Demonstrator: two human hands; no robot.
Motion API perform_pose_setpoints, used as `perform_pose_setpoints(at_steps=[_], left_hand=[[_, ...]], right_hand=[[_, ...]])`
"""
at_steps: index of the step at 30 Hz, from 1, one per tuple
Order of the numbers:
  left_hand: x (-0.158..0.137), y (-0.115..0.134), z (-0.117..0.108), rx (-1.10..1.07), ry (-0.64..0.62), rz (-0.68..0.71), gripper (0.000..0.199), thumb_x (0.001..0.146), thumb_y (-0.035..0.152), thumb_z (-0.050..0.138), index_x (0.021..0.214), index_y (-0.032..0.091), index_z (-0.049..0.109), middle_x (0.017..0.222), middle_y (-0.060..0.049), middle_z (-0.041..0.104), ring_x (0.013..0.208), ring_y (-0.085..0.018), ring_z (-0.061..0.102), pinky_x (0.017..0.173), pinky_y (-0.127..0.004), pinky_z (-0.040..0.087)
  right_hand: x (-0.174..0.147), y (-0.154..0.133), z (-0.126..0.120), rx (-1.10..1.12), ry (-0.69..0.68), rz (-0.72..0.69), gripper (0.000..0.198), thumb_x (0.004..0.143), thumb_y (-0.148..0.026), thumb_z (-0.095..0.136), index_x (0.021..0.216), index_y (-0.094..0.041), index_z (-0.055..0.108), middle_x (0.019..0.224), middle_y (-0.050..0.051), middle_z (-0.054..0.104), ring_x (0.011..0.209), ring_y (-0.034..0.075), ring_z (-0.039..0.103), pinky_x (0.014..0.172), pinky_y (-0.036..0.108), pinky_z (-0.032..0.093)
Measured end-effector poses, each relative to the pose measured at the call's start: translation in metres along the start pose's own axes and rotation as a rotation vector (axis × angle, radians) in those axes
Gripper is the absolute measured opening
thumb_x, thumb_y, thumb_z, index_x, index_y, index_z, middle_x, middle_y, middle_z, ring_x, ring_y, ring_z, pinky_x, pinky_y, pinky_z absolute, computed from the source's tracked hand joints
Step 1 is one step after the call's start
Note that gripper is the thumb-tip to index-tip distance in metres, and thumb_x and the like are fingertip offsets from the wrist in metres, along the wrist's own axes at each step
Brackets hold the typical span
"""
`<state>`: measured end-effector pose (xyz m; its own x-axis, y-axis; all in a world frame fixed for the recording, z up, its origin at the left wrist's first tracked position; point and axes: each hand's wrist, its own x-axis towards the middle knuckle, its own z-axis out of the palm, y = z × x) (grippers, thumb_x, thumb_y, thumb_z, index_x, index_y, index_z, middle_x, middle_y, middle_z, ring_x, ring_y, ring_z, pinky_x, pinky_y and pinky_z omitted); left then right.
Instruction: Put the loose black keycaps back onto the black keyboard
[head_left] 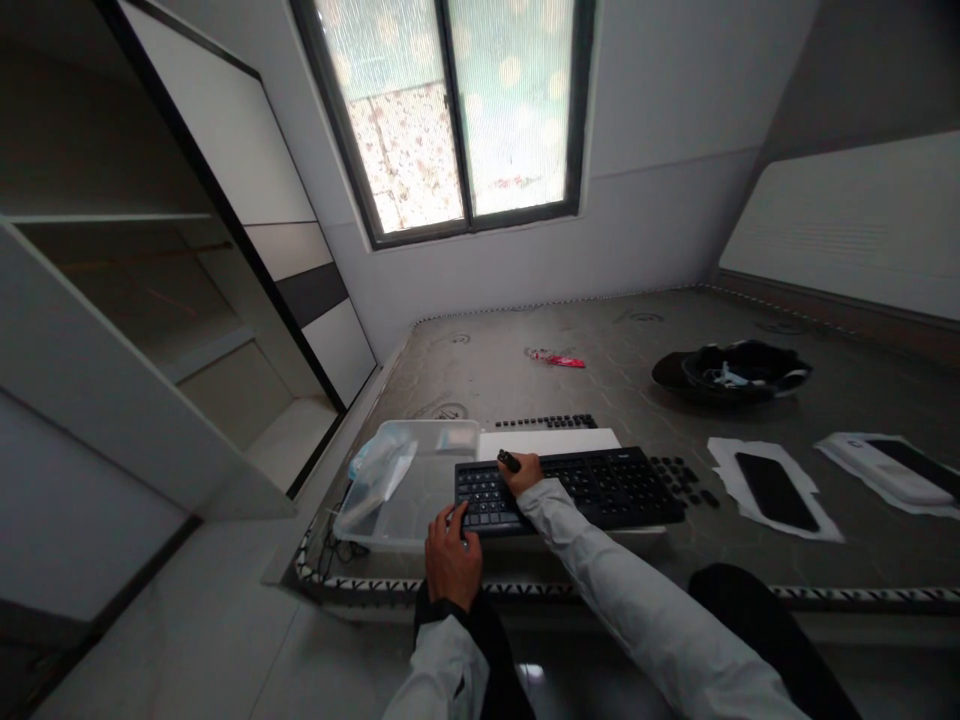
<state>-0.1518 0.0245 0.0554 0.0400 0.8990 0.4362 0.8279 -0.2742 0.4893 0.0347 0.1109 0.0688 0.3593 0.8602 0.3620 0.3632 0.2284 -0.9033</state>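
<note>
A black keyboard (592, 485) lies raised on a white board or box (555, 440) on the mattress. My left hand (453, 560) is at its front left corner, with the fingers over the edge and the thumb at the near side. Over the keyboard's left part, my right hand (521, 473) is closed around a short black tool (509, 460) whose kind I cannot make out; its lower end is hidden by the hand. Loose black keycaps (546, 421) stand in rows behind the board. More loose keycaps (679, 478) lie by the keyboard's right end.
A clear plastic tray (427, 510) with a plastic bag (386, 465) sits at left. Toward the right lie a phone (776, 490) on white paper, another dark device (915, 467) and a black cap (739, 372). A red item (559, 359) rests farther back.
</note>
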Motion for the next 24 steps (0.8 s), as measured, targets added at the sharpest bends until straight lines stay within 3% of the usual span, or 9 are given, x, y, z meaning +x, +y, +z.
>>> perform_pose_setpoints(at_steps=[7, 15, 24], left_hand=[[-0.001, 0.003, -0.004, 0.002, -0.013, -0.014, 0.045, 0.079, 0.01, 0.049, 0.121, 0.023, 0.059, 0.118, -0.007, 0.058, 0.106, -0.021, 0.053, 0.095, -0.037, 0.043], [-0.002, 0.001, -0.003, -0.02, -0.014, -0.017, 0.045, 0.08, 0.01, 0.049, 0.122, 0.024, 0.059, 0.118, -0.006, 0.058, 0.108, -0.021, 0.052, 0.096, -0.037, 0.042], [-0.001, 0.005, -0.008, -0.029, -0.021, -0.037, 0.045, 0.08, 0.011, 0.049, 0.121, 0.025, 0.059, 0.118, -0.005, 0.058, 0.106, -0.02, 0.052, 0.095, -0.036, 0.042]], right_hand=[[0.011, 0.005, -0.005, 0.245, 0.134, 0.176, 0.045, 0.064, -0.062, 0.056, 0.047, -0.025, 0.035, 0.039, -0.005, 0.032, 0.042, 0.011, 0.033, 0.042, 0.027, 0.03], [0.027, 0.002, -0.03, 0.591, -0.002, 0.314, 0.054, 0.06, -0.059, 0.069, 0.05, -0.027, 0.028, 0.034, -0.011, 0.024, 0.03, 0.006, 0.023, 0.03, 0.024, 0.027], [0.031, 0.008, -0.044, 0.681, -0.146, 0.397, 0.058, 0.056, -0.06, 0.074, 0.05, -0.026, 0.027, 0.033, -0.009, 0.029, 0.03, 0.007, 0.026, 0.032, 0.024, 0.03]])
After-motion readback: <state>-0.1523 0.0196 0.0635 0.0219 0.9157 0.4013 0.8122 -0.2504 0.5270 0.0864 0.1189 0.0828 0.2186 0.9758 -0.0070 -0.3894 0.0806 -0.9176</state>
